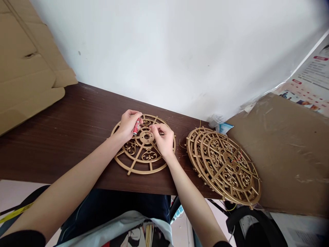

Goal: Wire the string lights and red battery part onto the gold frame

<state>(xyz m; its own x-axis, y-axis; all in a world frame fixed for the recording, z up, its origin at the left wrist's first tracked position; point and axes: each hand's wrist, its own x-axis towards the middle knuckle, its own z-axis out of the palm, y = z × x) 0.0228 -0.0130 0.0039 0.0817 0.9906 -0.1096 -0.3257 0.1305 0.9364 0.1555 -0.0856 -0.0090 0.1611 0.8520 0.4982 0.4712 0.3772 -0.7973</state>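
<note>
A round gold openwork disc [132, 167] with scroll ornaments lies flat on the dark brown table, under both hands. Over its upper left part, my left hand [128, 123] is closed around a small red cylinder [136, 127] with a silver end, which looks like a battery. My right hand [164, 139] is above the right side of the disc's hub [147, 137], thumb and fingers pinched together on what appears to be a thin wire [148, 127]. Its far end is too fine to follow.
To the right, several similar gold discs [226, 164] are stacked at a tilt over the table's edge, with thin coloured wires on them. Cardboard stands at the left [31, 68] and right [290, 154]. A white wall [167, 51] rises behind the table [77, 137].
</note>
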